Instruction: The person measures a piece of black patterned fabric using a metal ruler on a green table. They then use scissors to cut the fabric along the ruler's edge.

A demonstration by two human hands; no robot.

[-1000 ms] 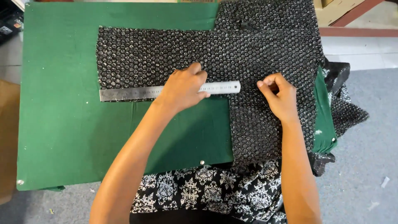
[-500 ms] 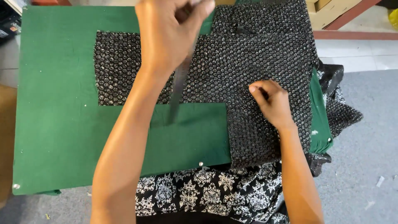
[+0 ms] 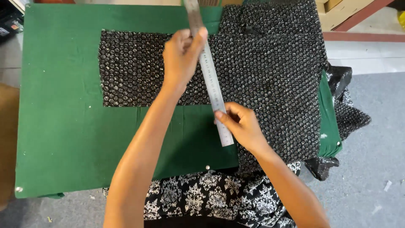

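Swinging round since 0.5 s ago, the ruler [image 3: 209, 71] is now running near-vertical down the wrap's step, where before it was only a blur under my raised left hand. I am pinching its upper part with my left hand [image 3: 182, 57], fingers closed on the steel, while my right hand [image 3: 242, 126] is pressing its lower end with thumb and fingers curled against it. Both are steadying it over the wrap [image 3: 270, 76], which is lying flat on the green mat [image 3: 59, 126], dark, bubbled and glinting. I judge the alignment as nearly set: no mark or cut is showing along the edge. Black plastic [image 3: 344, 114] is bunching at the right.
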